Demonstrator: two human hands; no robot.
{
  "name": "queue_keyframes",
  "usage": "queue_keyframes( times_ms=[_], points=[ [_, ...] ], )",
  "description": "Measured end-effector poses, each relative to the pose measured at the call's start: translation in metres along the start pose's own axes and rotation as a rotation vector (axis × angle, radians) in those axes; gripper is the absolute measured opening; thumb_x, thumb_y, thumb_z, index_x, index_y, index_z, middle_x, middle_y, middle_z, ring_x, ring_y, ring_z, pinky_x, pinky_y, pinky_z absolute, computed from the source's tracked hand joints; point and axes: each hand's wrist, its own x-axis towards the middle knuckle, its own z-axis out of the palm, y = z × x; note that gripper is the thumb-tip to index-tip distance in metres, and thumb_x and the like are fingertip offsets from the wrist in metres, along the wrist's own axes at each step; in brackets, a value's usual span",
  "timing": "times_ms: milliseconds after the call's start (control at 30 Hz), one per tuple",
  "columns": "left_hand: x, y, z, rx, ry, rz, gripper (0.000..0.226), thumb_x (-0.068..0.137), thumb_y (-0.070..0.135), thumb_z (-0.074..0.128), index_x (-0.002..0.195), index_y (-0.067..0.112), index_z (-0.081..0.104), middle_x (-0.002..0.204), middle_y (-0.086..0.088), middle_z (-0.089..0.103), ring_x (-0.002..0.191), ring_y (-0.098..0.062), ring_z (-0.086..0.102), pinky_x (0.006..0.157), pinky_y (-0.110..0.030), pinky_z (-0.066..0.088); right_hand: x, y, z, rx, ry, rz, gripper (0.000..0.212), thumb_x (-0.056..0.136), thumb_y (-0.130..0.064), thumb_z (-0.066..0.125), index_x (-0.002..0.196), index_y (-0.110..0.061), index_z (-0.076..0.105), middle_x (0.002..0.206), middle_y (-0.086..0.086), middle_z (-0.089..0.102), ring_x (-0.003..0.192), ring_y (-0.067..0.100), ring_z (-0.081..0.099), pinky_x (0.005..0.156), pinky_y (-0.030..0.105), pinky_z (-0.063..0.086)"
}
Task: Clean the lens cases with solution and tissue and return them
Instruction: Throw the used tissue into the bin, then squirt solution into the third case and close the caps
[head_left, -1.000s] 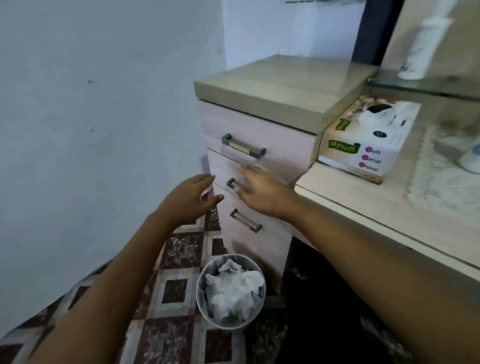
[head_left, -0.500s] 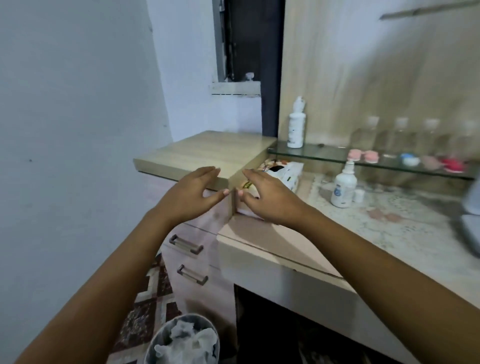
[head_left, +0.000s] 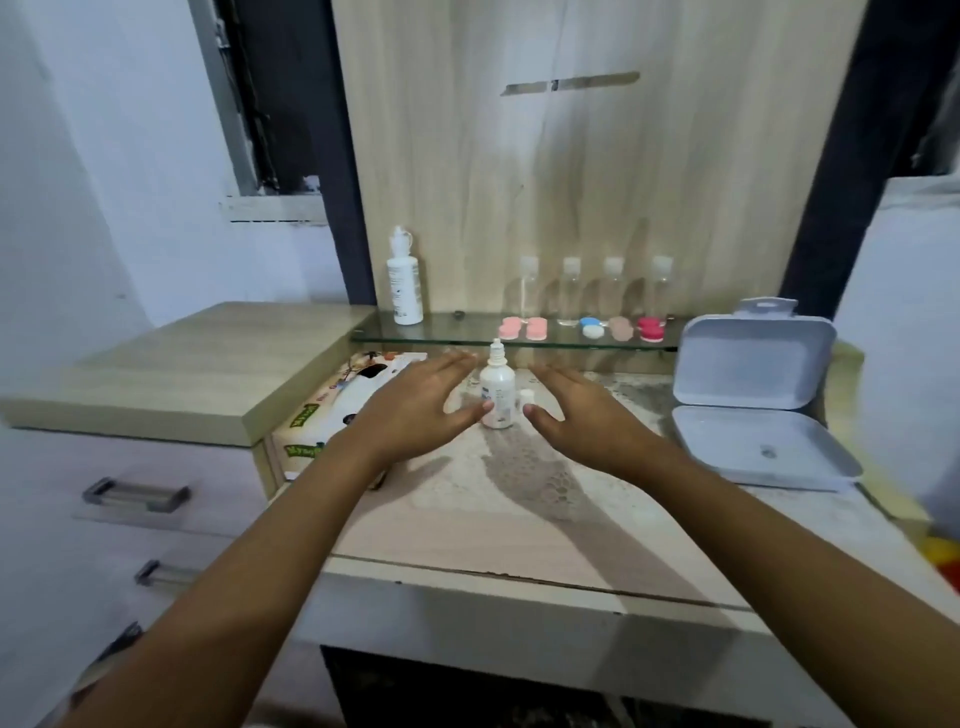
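Lens cases (head_left: 523, 328) on glass shelf (head_left: 467, 329)

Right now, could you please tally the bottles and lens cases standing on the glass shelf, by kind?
Clear bottles: 4
White bottle: 1
Lens cases: 5 (2 pink, 1 blue and white, 1 beige, 1 red)
Total: 10

Soft, even indoor light with a cool bluish cast; forearm shadows fall across the countertop (head_left: 519, 530). Edges bow with wide-angle distortion. The frame is slightly blurred, worst at the right edge.
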Motion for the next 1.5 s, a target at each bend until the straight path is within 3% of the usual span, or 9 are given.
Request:
queue_keyframes(
  times_ms=[333, 567, 700, 867, 1067, 1167, 1267, 1367, 1500],
  points=[
    [0.031, 0.018, 0.077, -0.054, -0.157, 0.043, 0.059, 0.091, 0.048, 0.051, 0.141, 0.019, 0.039, 0.143, 0.002, 0.042, 0.128, -0.014, 0.040, 0.100, -0.026, 0.034, -0.020, 0.060, 0.007, -0.030, -0.010, 0.137, 0.054, 0.095, -0.030, 0.046, 0.144, -0.017, 0.029, 0.147, 0.006, 0.035, 0.134, 0.020, 0.032, 0.104, 0.026, 0.027],
    [0.033, 0.013, 0.112, -0.082, -0.197, 0.053, 0.054, 0.088, 0.054, 0.049, 0.130, 0.019, 0.052, 0.125, 0.001, 0.054, 0.116, -0.015, 0.050, 0.092, -0.030, 0.042, -0.022, 0.083, 0.036, 0.021, 0.015, 0.204, 0.047, 0.091, -0.030, 0.053, 0.135, -0.017, 0.045, 0.132, 0.008, 0.050, 0.121, 0.024, 0.045, 0.098, 0.027, 0.034],
    [0.034, 0.009, 0.126, -0.088, -0.122, 0.079, 0.071, 0.075, 0.068, 0.027, 0.114, 0.021, 0.064, 0.115, 0.004, 0.059, 0.107, -0.014, 0.055, 0.086, -0.030, 0.045, -0.021, 0.088, 0.051, -0.018, 0.109, 0.182, 0.036, 0.085, -0.033, 0.056, 0.115, -0.014, 0.063, 0.108, 0.009, 0.064, 0.099, 0.031, 0.056, 0.086, 0.033, 0.043],
    [0.033, 0.003, 0.133, -0.129, -0.091, 0.085, 0.069, 0.076, 0.067, 0.030, 0.111, 0.021, 0.066, 0.113, 0.006, 0.061, 0.105, -0.012, 0.055, 0.088, -0.029, 0.045, -0.020, 0.092, 0.054, -0.022, 0.118, 0.186, 0.036, 0.083, -0.039, 0.051, 0.106, -0.015, 0.065, 0.101, 0.005, 0.064, 0.093, 0.028, 0.054, 0.082, 0.035, 0.044],
    [0.035, 0.000, 0.129, -0.395, 0.231, -0.120, 0.020, 0.089, 0.031, 0.060, 0.095, 0.012, 0.060, 0.092, 0.003, 0.055, 0.088, -0.012, 0.053, 0.077, -0.025, 0.041, -0.022, 0.092, 0.056, -0.043, 0.153, 0.141, 0.026, 0.087, -0.031, 0.057, 0.104, -0.013, 0.064, 0.096, 0.003, 0.063, 0.089, 0.024, 0.052, 0.076, 0.033, 0.041],
    [0.043, -0.003, 0.126, -0.501, 0.313, -0.309, 0.037, 0.085, 0.028, 0.066, 0.115, 0.011, 0.051, 0.111, -0.003, 0.048, 0.105, -0.019, 0.050, 0.090, -0.030, 0.041, -0.022, 0.093, 0.058, -0.051, 0.169, 0.127, 0.025, 0.085, -0.031, 0.057, 0.100, -0.013, 0.065, 0.092, 0.003, 0.063, 0.086, 0.025, 0.052, 0.073, 0.032, 0.040],
    [0.057, -0.011, 0.129, -0.668, 0.202, -0.453, 0.071, 0.079, 0.038, 0.071, 0.137, 0.019, 0.034, 0.137, -0.004, 0.037, 0.124, -0.020, 0.042, 0.103, -0.043, 0.038, -0.021, 0.094, 0.059, -0.056, 0.182, 0.129, 0.023, 0.085, -0.031, 0.058, 0.098, -0.013, 0.065, 0.090, 0.003, 0.063, 0.085, 0.024, 0.052, 0.071, 0.032, 0.040],
    [0.069, -0.012, 0.129, -0.825, 0.146, -0.445, 0.076, 0.075, 0.035, 0.075, 0.136, 0.023, 0.031, 0.134, -0.002, 0.043, 0.120, -0.019, 0.045, 0.099, -0.045, 0.044, -0.022, 0.093, 0.059, -0.048, 0.183, 0.134, 0.028, 0.083, -0.035, 0.054, 0.096, -0.013, 0.066, 0.088, 0.003, 0.063, 0.083, 0.024, 0.052, 0.071, 0.033, 0.042],
    [0.081, -0.006, 0.127, -0.855, 0.184, -0.448, 0.068, 0.081, 0.024, 0.071, 0.136, 0.015, 0.031, 0.120, 0.001, 0.050, 0.107, -0.016, 0.050, 0.088, -0.028, 0.043, -0.022, 0.092, 0.058, -0.030, 0.187, 0.136, 0.033, 0.081, -0.037, 0.048, 0.094, -0.013, 0.066, 0.088, 0.002, 0.063, 0.083, 0.023, 0.051, 0.072, 0.034, 0.043]
  ],
)
